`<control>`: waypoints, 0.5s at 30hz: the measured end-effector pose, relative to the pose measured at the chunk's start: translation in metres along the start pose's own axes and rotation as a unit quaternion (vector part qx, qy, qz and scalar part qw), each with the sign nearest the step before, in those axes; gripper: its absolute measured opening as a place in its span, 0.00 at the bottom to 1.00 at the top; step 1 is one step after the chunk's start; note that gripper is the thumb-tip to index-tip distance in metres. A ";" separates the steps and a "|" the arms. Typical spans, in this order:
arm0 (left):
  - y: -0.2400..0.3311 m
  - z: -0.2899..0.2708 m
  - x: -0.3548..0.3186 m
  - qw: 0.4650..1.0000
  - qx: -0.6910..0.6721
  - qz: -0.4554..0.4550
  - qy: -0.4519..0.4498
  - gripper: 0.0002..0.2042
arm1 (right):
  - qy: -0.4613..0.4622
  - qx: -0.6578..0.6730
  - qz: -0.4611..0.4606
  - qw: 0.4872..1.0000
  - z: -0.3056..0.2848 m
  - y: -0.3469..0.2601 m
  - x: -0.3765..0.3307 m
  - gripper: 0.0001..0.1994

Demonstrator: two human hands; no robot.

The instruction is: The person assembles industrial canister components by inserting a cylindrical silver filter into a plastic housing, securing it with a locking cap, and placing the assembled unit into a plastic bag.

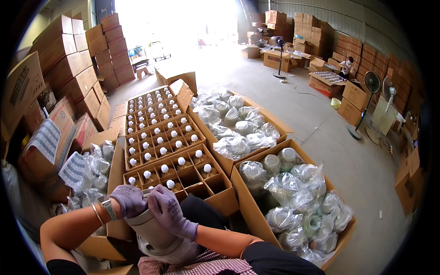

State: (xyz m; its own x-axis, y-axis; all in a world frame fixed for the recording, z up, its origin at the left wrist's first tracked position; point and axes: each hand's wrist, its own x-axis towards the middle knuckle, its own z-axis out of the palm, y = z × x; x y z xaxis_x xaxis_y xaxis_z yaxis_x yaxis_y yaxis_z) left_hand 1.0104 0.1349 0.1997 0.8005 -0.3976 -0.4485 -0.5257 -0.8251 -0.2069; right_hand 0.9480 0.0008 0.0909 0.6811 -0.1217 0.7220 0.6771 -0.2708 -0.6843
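My left hand (pixel 129 200), in a purple-grey work glove, is closed at the top of a grey, rounded container (pixel 158 240) between my legs. My right hand (pixel 169 213), gloved alike, is closed right beside it, with the fingers bent down. Whatever the fingers grip at the container's top is hidden by the gloves. Just beyond my hands stands a divided cardboard box (pixel 220 201), where white-capped bottles (pixel 181 161) fill some compartments and others are bare. Behind it, a second divided box (pixel 160 133) holds rows of similar bottles.
To the right, an open carton (pixel 341 238) holds plastic-wrapped clear glass vessels (pixel 293 190); another carton (pixel 275 121) of wrapped pieces lies behind it. More bagged pieces (pixel 96 169) fill a box at my left. Stacked cartons (pixel 80 68), standing fans (pixel 279 43) and a seated person (pixel 346 66) are farther off.
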 end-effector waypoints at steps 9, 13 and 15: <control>0.002 -0.020 0.014 0.997 -0.074 -0.027 -0.020 0.28 | -0.041 0.032 0.005 0.999 -0.019 0.016 0.009 0.04; 0.023 0.009 -0.049 0.911 -0.254 0.040 0.322 0.19 | -0.147 0.304 0.132 0.932 -0.055 0.065 0.030 0.10; 0.056 0.034 -0.061 0.834 -0.253 0.090 0.481 0.13 | -0.194 0.513 0.235 0.803 -0.043 0.103 0.025 0.19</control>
State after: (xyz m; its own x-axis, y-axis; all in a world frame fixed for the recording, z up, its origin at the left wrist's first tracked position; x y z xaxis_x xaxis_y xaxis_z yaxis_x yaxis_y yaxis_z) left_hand 0.9227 0.1269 0.1855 0.7098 -0.4714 0.5235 -0.6690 -0.6837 0.2915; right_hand 1.0225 -0.0714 0.0433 0.8291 0.3798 0.4103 0.0583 0.6711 -0.7391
